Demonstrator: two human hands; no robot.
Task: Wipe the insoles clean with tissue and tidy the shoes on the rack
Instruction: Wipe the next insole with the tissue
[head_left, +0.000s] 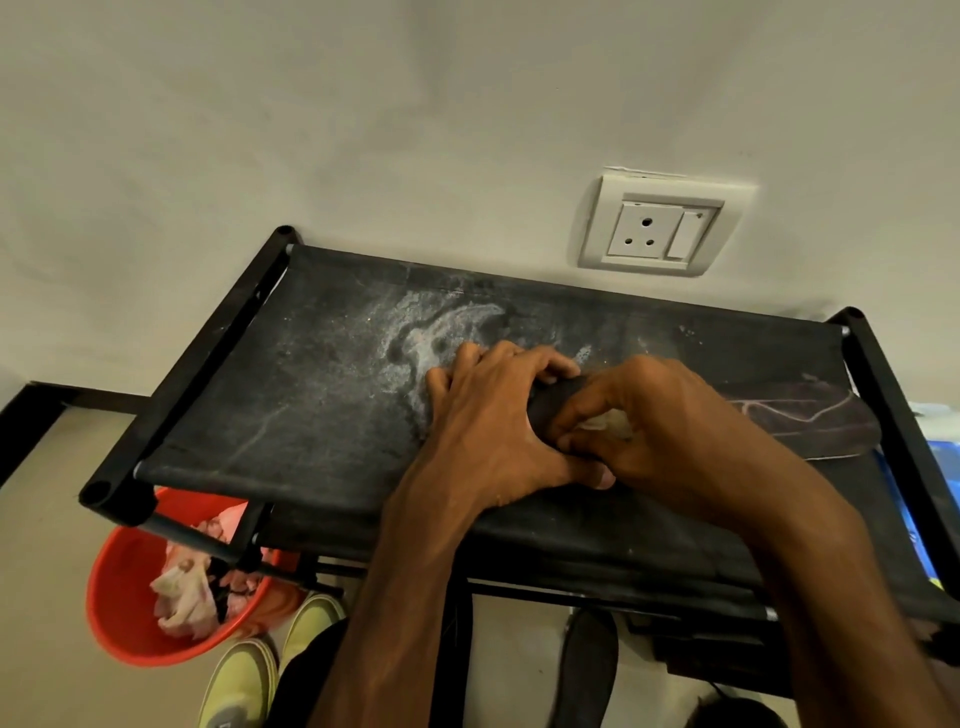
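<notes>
Gripping insole with my left hand; right hand pinching tissue; insole tip reaching rack right rail, fabric stretching leftward.

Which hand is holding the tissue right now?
The right hand: it pinches the pale tissue against the dark insole, while the left hand only grips the insole's near end.

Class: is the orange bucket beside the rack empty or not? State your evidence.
Not empty: the orange bucket holds crumpled pale scraps, heaped partway up; what they are cannot be told.
</notes>
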